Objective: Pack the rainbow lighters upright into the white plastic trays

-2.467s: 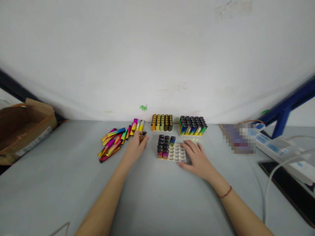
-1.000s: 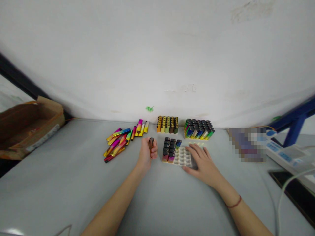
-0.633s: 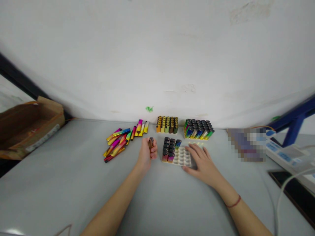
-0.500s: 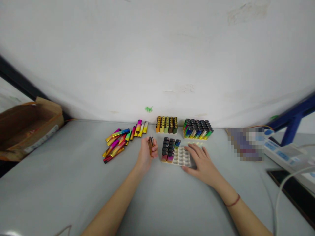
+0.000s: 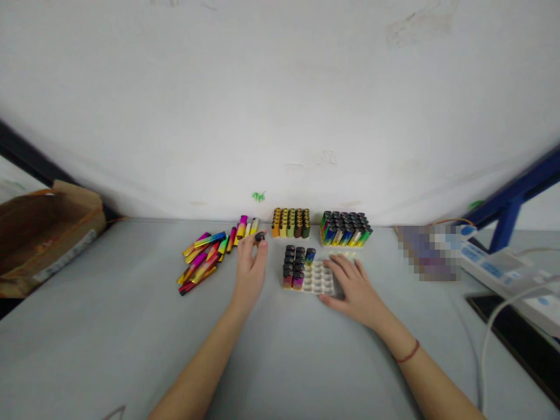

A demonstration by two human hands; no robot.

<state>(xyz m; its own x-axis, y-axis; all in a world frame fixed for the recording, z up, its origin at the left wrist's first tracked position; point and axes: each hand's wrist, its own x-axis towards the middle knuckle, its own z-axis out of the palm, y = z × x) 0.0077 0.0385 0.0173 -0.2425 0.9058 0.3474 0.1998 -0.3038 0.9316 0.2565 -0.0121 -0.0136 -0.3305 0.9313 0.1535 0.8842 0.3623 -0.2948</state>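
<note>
My left hand (image 5: 249,269) is closed on a lighter (image 5: 259,237), whose black cap shows above my fingertips. It hovers between a loose pile of colourful lighters (image 5: 205,259) and a white slotted tray (image 5: 318,280). The tray holds several upright lighters (image 5: 296,266) along its left side. My right hand (image 5: 352,283) lies flat with fingers spread on the tray's right edge.
Two full trays of lighters stand by the wall, one orange and brown (image 5: 290,221), one black-capped (image 5: 345,227). A cardboard box (image 5: 41,233) sits at the far left. White power strips (image 5: 499,268) and cables (image 5: 494,318) lie at the right beside a blue frame (image 5: 510,204).
My left hand picked a lighter from the pile's edge and drew it towards me. It has now turned and stretched forward, so the lighter sits at my fingertips. My right hand stayed on the tray.
</note>
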